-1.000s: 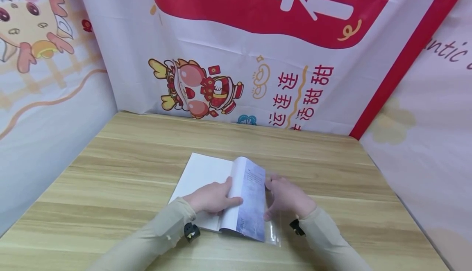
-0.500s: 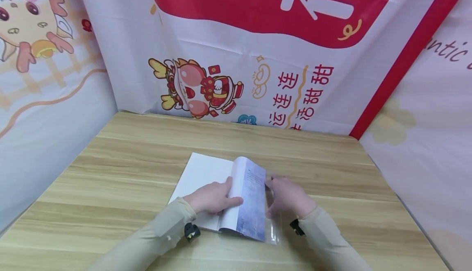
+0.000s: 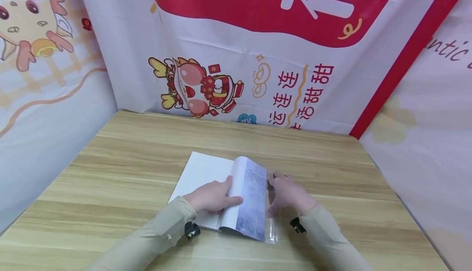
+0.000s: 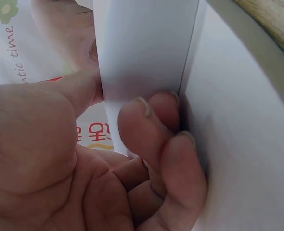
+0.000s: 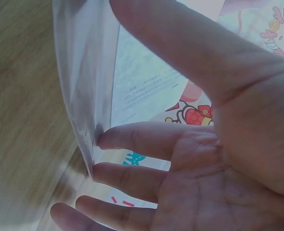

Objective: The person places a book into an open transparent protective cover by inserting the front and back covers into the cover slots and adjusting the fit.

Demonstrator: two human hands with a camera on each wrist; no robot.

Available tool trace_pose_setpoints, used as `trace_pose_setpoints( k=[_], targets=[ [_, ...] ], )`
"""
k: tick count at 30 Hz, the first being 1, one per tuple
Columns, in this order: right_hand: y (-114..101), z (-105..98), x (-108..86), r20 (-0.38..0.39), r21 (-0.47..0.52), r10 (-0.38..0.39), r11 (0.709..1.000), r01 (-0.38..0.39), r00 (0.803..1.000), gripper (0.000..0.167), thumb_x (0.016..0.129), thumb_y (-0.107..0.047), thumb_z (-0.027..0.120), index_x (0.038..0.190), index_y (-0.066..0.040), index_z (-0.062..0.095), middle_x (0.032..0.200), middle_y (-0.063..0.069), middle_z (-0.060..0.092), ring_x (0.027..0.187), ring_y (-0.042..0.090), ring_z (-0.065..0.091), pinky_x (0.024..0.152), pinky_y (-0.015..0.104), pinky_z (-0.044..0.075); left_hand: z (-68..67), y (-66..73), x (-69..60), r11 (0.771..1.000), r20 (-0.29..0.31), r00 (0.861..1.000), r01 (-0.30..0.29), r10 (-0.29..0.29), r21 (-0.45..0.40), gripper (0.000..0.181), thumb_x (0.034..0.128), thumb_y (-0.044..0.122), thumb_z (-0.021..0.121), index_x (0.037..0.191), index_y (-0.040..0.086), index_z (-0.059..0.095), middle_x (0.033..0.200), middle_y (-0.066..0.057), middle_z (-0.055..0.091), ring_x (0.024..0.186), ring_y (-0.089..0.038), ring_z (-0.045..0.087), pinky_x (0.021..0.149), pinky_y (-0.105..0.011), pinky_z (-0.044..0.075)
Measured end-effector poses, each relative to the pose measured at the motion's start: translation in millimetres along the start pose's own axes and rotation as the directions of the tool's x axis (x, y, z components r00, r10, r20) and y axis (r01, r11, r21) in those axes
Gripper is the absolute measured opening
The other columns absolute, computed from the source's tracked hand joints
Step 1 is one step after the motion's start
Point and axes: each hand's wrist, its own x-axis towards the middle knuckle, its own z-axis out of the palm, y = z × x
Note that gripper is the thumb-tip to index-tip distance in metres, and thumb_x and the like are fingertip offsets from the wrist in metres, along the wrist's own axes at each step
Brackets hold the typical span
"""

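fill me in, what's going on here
An open, white-paged book lies on a wood-grain table, with someone's bare hands working at it. The left hand holds a curled, blue-printed leaf, while the right hand touches the clear plastic jutting past the leaf's edge. Whether the plastic is fixed to the leaf is hard to tell.

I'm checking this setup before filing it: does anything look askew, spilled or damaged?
The backdrop looks turned sideways: its cartoon figure lies with head left and boots right. On the table, clear plastic juts past the edge of the book by the right hand. I see no spill or damage.
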Motion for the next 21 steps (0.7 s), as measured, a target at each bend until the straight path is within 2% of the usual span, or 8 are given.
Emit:
trace_pose_setpoints(
  k=[6,16,18,21],
  targets=[
    [-0.6,-0.3,0.7,-0.002,0.007,-0.003,1.0,0.003,1.0,0.115,0.046,-0.035,0.098,0.141,0.005,0.047,0.147,0.028,0.038,0.127,0.051,0.041,0.102,0.06,0.038,0.2,0.2,-0.4,1.0,-0.01,1.0,-0.006,0.006,0.017,0.092,0.0934,0.049,0.062,0.153,-0.006,0.018,0.061,-0.004,0.056,0.046,-0.013,0.052,0.043,-0.025,0.039],
    [-1.2,-1.1,2.5,0.005,-0.028,-0.054,0.998,0.054,0.999,0.115,0.047,-0.038,0.097,0.139,0.01,0.048,0.136,0.026,0.048,0.125,0.042,0.047,0.102,0.053,0.041,1.5,2.5,-0.8,0.999,-0.03,0.999,-0.015,0.016,0.047,0.092,0.093,0.048,0.063,0.152,-0.008,0.02,0.062,-0.004,0.057,0.048,-0.014,0.054,0.046,-0.028,0.042],
    [-0.4,-0.7,3.0,0.005,-0.038,-0.064,0.997,0.064,0.998,0.114,0.047,-0.039,0.097,0.138,0.011,0.048,0.133,0.025,0.05,0.122,0.04,0.049,0.101,0.052,0.042,2.4,3.5,-0.9,0.997,-0.044,0.999,-0.015,0.018,0.072,0.092,0.0925,0.048,0.063,0.151,-0.009,0.022,0.068,-0.008,0.059,0.054,-0.017,0.056,0.051,-0.031,0.046],
    [0.5,-0.2,3.4,0.006,-0.035,-0.068,0.997,0.068,0.998,0.114,0.047,-0.039,0.097,0.137,0.011,0.048,0.133,0.025,0.051,0.122,0.04,0.049,0.101,0.052,0.043,3.6,4.8,-0.5,0.993,-0.069,0.997,-0.015,0.023,0.121,0.091,0.0913,0.05,0.064,0.15,-0.009,0.027,0.086,-0.018,0.066,0.07,-0.021,0.061,0.064,-0.037,0.051]
  ],
)
